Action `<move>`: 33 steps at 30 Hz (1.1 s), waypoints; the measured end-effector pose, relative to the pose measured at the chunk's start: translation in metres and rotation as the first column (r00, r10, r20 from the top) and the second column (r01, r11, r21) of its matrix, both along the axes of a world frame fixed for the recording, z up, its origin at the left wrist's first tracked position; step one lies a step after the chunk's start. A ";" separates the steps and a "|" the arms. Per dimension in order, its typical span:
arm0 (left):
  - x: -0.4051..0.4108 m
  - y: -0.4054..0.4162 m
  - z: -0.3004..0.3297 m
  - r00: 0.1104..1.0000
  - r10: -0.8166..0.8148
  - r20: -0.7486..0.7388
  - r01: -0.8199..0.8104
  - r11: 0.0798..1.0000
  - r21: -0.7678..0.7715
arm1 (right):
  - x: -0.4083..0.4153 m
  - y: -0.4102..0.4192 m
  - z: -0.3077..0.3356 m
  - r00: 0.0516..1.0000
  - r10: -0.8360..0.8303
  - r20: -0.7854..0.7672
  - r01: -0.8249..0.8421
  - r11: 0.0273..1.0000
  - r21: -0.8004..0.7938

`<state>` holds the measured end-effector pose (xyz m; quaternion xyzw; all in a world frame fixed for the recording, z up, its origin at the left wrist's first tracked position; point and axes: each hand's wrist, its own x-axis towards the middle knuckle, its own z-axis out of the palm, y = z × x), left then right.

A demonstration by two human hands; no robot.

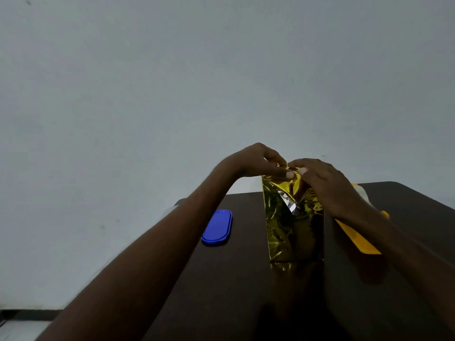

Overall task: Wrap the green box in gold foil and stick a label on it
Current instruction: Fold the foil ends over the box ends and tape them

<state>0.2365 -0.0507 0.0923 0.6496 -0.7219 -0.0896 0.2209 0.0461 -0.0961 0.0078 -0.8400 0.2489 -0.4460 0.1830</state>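
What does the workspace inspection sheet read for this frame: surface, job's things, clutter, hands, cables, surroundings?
Surface: dark table.
Job's things: gold foil stands upright on the table, covering its contents; no green box or label visible.
Clutter: blue lid lies left of the foil; yellow tray lies to its right.
Hands: left hand and right hand pinch the foil's top.
Cables: nothing seen.
Surroundings: plain pale wall.

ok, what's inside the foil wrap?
Can't see: the gold foil covers every visible side, so no green box shows. Both hands, left and right, pinch its top fold.
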 end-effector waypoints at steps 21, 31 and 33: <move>0.000 0.012 0.008 1.000 -0.021 -0.022 0.023 0.995 0.095 | -0.004 -0.003 0.009 0.931 0.148 0.334 -0.220 0.957 0.188; -0.004 0.013 0.010 1.000 -0.006 0.029 0.003 0.992 0.123 | -0.011 -0.012 0.005 0.944 0.173 0.282 -0.220 0.965 0.144; -0.005 0.013 0.011 0.999 0.001 0.040 -0.006 0.992 0.129 | -0.011 -0.012 0.005 0.945 0.176 0.274 -0.220 0.965 0.140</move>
